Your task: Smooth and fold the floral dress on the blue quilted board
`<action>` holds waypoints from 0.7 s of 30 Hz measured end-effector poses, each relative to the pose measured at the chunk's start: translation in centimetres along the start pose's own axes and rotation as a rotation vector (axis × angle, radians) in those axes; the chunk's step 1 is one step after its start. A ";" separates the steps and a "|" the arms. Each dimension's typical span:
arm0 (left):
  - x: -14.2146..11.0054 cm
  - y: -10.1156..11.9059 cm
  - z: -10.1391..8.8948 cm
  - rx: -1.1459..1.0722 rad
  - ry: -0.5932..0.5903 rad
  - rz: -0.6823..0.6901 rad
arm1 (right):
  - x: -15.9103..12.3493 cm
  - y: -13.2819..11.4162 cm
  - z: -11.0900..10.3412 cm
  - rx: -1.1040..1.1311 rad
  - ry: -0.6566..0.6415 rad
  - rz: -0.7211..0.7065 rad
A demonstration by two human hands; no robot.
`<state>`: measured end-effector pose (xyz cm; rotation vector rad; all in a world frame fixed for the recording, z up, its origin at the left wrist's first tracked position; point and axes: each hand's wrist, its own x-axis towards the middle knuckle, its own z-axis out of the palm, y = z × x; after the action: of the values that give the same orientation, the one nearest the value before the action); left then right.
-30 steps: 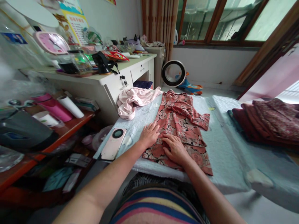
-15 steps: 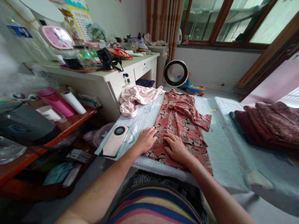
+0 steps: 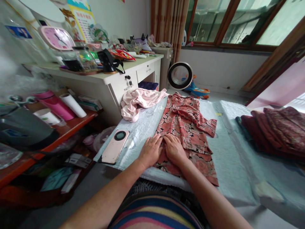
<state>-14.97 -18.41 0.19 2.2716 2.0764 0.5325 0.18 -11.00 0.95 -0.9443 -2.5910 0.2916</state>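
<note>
Left hand [image 3: 150, 151], right hand [image 3: 175, 149] drawn together; floral garment [image 3: 190, 127] lengthwise away, collar [image 3: 176, 95] farthest; grips on it, closure unclear.

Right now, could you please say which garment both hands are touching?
The red flowered garment, under left hand and right hand; neither touches the pink garment or folded pile.

A pale pink smartphone [image 3: 113, 149] (round black camera disc uppermost) lies face down. On the white desk [image 3: 95, 92], a pink clock [image 3: 56, 37] stands near a clear jar [image 3: 88, 60]. A brown curtain [image 3: 166, 25] hangs beside the wood-framed window [image 3: 240, 22].
</note>
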 end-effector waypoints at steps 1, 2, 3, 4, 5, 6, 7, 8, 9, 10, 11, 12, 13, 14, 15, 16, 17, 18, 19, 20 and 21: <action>0.0 0.0 0.0 0.003 0.000 0.000 | -0.1 0.1 0.1 -0.006 -0.008 0.001; 0.0 0.0 -0.1 0.007 -0.002 -0.001 | -0.1 0.1 0.1 -0.009 -0.015 0.001; 0.0 0.0 -0.1 0.011 -0.004 -0.005 | -0.2 0.1 0.1 -0.013 -0.019 0.002; 0.0 0.1 -0.1 0.017 -0.006 -0.010 | -0.2 0.1 0.0 -0.016 -0.022 0.003; 0.0 0.1 -0.2 0.023 -0.008 -0.014 | -0.2 0.1 -0.1 -0.017 -0.022 0.004; 0.0 0.1 -0.2 0.029 -0.010 -0.015 | -0.1 0.1 -0.1 -0.016 -0.021 0.006; 0.0 0.1 -0.3 0.034 -0.011 -0.012 | -0.1 0.0 -0.1 -0.014 -0.018 0.009; 0.0 0.0 -0.4 0.038 -0.010 -0.006 | -0.1 0.0 -0.1 -0.010 -0.014 0.012; 0.0 -0.1 -0.5 0.041 -0.008 0.003 | -0.1 0.0 -0.1 -0.005 -0.012 0.014; -0.1 -0.2 -0.6 0.043 -0.007 0.013 | -0.1 0.0 -0.1 -0.002 -0.010 0.016; -0.1 -0.4 -0.7 0.044 -0.007 0.021 | -0.1 0.0 0.0 0.000 -0.009 0.018; -0.2 -0.6 -0.8 0.046 -0.009 0.025 | -0.1 0.0 0.0 0.001 -0.008 0.018; -0.3 -0.8 -0.8 0.049 -0.011 0.022 | -0.1 0.0 0.0 0.001 -0.008 0.016; -0.4 -1.0 -0.9 0.052 -0.013 0.015 | -0.2 0.0 0.0 0.000 -0.007 0.014; -0.4 -1.2 -0.9 0.056 -0.015 0.004 | -0.2 0.0 0.0 -0.001 -0.006 0.012; -0.4 -1.3 -1.0 0.062 -0.015 -0.009 | -0.2 0.0 0.0 -0.002 -0.004 0.011; -0.2 -1.4 -1.1 0.068 -0.013 -0.022 | -0.1 0.0 -0.1 -0.003 -0.003 0.011; 0.2 -1.5 -1.2 0.074 -0.008 -0.030 | -0.1 0.0 -0.1 -0.004 -0.002 0.012; 0.6 -1.5 -1.3 0.079 0.000 -0.033 | -0.1 -0.1 -0.1 -0.004 -0.002 0.013; 1.2 -1.6 -1.4 0.084 0.009 -0.029 | -0.1 -0.1 -0.1 -0.003 -0.002 0.015; 1.9 -1.6 -1.4 0.085 0.018 -0.014 | -0.1 -0.1 -0.2 -0.002 -0.001 0.015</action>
<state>-16.73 -16.65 1.64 2.3028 2.1625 0.4743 0.25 -11.13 1.11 -0.9645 -2.5871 0.2937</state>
